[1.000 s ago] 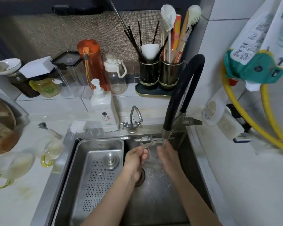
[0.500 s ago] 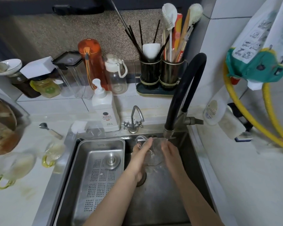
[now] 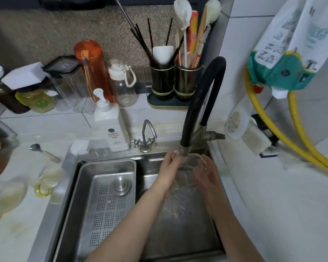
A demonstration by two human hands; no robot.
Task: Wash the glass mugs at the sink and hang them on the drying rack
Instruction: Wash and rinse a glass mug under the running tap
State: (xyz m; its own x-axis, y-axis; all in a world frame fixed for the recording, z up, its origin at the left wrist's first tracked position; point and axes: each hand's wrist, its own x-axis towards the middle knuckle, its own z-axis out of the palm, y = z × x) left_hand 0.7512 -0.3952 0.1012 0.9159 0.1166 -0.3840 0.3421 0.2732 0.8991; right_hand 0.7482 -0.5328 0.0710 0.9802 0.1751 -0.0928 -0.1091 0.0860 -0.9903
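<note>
A clear glass mug (image 3: pixel 186 173) sits between my two hands over the steel sink (image 3: pixel 178 233), right under the spout of the black faucet (image 3: pixel 201 103), with water running onto it. My left hand (image 3: pixel 169 167) grips the mug's left side, fingers up by the spout. The right side is cupped by my right hand (image 3: pixel 206 171). Two more glass mugs with yellow handles, one (image 3: pixel 47 182) near the sink and another (image 3: pixel 4 199) further left, lie on the left counter. No drying rack shows.
A perforated steel drain tray (image 3: pixel 102 205) fills the sink's left half. A white soap pump bottle (image 3: pixel 110 123) and small tap (image 3: pixel 146 137) stand behind the sink. Bottles, jars and a utensil holder (image 3: pixel 174 82) line the back ledge. Yellow hoses (image 3: pixel 292 140) hang at right. A spoon (image 3: pixel 44 153) lies left.
Both hands have lifted the mug up and back, from low over the drain to directly beneath the faucet spout. The mug has turned in my grip.
</note>
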